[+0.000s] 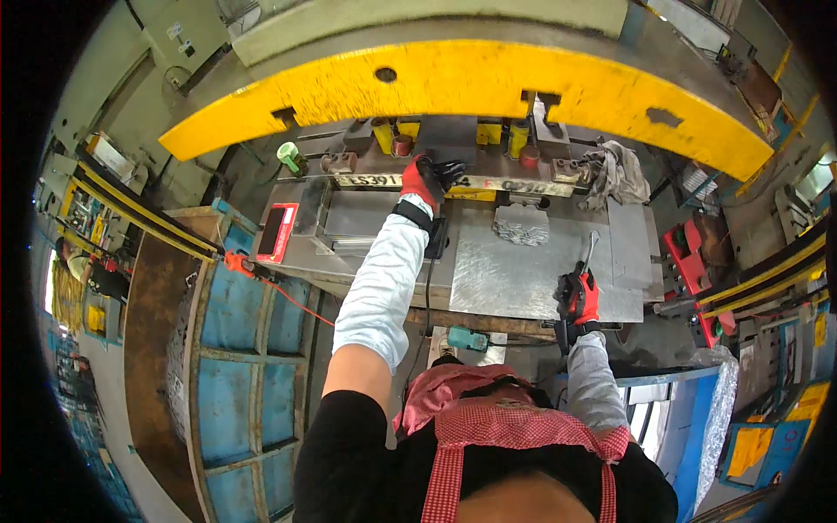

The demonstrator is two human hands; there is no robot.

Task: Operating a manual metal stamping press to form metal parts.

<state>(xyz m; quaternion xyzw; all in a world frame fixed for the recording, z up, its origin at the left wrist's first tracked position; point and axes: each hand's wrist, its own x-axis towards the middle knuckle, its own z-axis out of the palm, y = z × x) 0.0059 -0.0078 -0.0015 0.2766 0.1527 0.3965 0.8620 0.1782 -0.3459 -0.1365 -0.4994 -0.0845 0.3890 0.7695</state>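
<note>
My left hand [427,181], in a red and black glove, reaches to the front edge of the die block [366,180] below the yellow press beam [471,78]. Its fingers stretch out to the right along that edge, and I see nothing in them. Over the right part of the bench my right hand [578,296], gloved alike, is closed around a slim metal hand tool [593,247] pointing away from me; its exact kind is unclear. Beneath lies a shiny metal sheet [497,279]. A stack of flat, jagged-edged metal pieces [521,225] rests on the sheet's far part.
Flat blanks [362,213] are stacked left of my forearm, near a red-bordered black panel [277,233]. A green cup [290,158] and a grey rag [619,174] flank the die. A blue frame crate [231,340] stands left, red bins [689,257] right, a green pedal [468,338] below.
</note>
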